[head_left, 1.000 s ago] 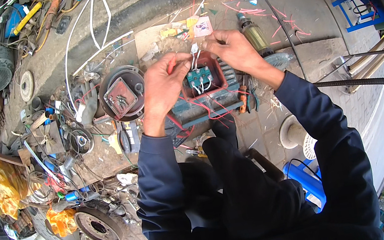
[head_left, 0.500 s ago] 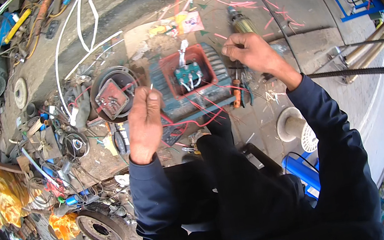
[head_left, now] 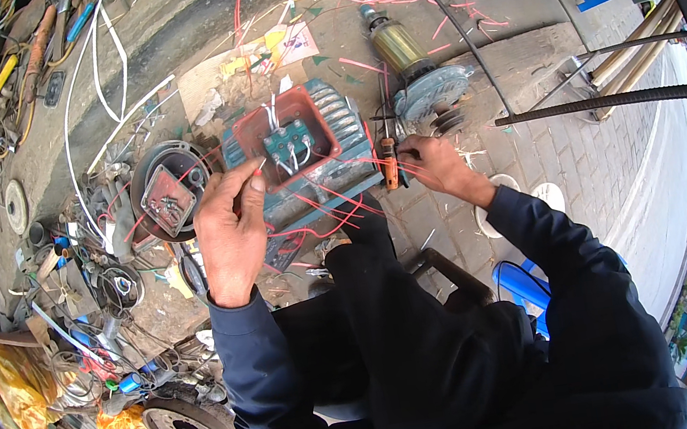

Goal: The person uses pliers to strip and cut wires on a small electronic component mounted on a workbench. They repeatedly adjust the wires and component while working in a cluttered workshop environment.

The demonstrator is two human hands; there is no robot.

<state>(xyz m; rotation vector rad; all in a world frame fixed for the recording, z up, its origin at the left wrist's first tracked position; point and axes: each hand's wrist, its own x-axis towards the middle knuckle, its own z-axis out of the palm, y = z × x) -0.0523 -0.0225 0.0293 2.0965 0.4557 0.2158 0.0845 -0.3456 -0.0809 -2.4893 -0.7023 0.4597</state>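
In front of me stands a grey-green motor housing point(head_left: 319, 198) with an open red terminal box point(head_left: 318, 121). Inside the box is a green terminal block point(head_left: 290, 144) with white leads on it. My left hand point(head_left: 231, 231) is over the housing's left side, thumb and forefinger pinched on a thin wire whose pale tip sticks up. My right hand point(head_left: 446, 168) is right of the housing, fingers closed at a pair of dark-handled pliers that they mostly hide. Just left of those fingers lies an orange-handled tool point(head_left: 390, 163). Loose red wires point(head_left: 348, 205) hang across the housing's near side.
Left of the housing sits a round cover point(head_left: 146, 168) holding a red square lid point(head_left: 169, 200). A motor rotor point(head_left: 400, 46) with a grey end shield point(head_left: 434, 92) lies at the far right. Steel bars point(head_left: 611, 101) cross on the right. Tools and scrap crowd the left.
My right hand has come down and nearer, from the air right of the housing to the pliers. My left hand keeps its pinch. The whole view has shifted.
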